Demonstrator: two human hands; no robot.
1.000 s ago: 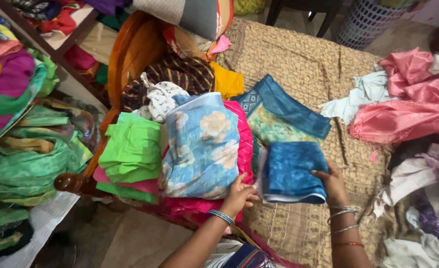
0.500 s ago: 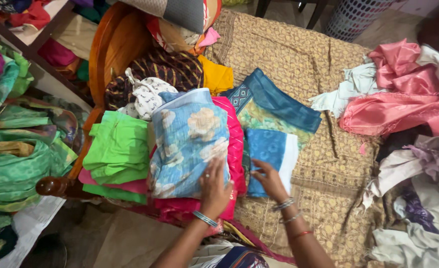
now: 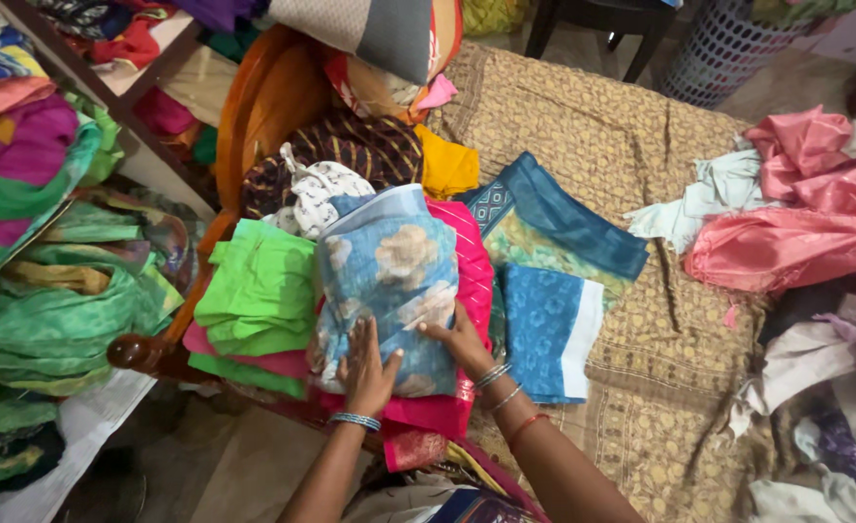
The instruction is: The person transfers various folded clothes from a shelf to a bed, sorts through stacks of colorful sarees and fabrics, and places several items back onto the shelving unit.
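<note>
Patterned bedspread (image 3: pixel 583 126), blue floral folded cloth (image 3: pixel 389 281), hands (image 3: pixel 413 353) flat, seemingly ungripping.

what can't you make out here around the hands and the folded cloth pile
- Head view: what lies under the blue floral folded cloth; it covers most of the pink cloth.
- Left hand and right hand: palms press flat, so any grip underneath is hidden.
- Blue printed cloth: its lower layers are folded under.
- White basket: cut off by the top edge.
</note>
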